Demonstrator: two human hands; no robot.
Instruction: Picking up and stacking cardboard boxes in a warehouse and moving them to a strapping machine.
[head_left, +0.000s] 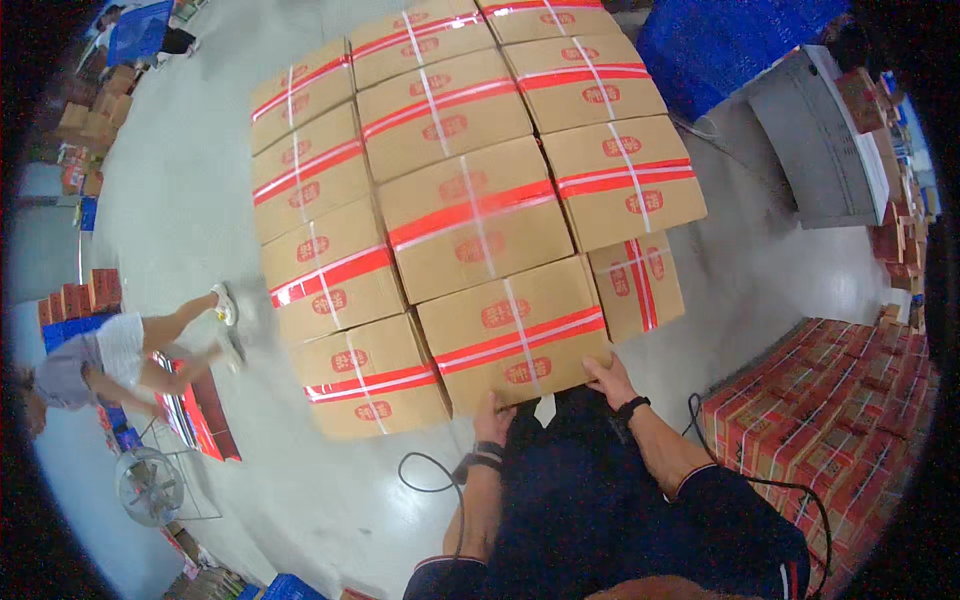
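Both of my hands are on the near side of a cardboard carton (480, 322) with red tape and a white strap. My left hand (492, 421) grips its lower left corner, and my right hand (611, 381) its lower right corner; the fingers under or behind the board are partly hidden. This carton belongs to the near edge of a wide stack of like cartons, set in three columns. On its left sits another carton (330, 409), with a narrow dark gap between them. A lower carton (637, 292) shows beneath the right column, turned the other way.
A person (112, 352) bends over a red carton (206, 412) at the left, near a floor fan (150, 487). Red strapped cartons (817, 405) are piled at my right. Beyond stands a grey metal cabinet (817, 142) beside a blue sheet (727, 45). Black cable (795, 486) loops by my arms.
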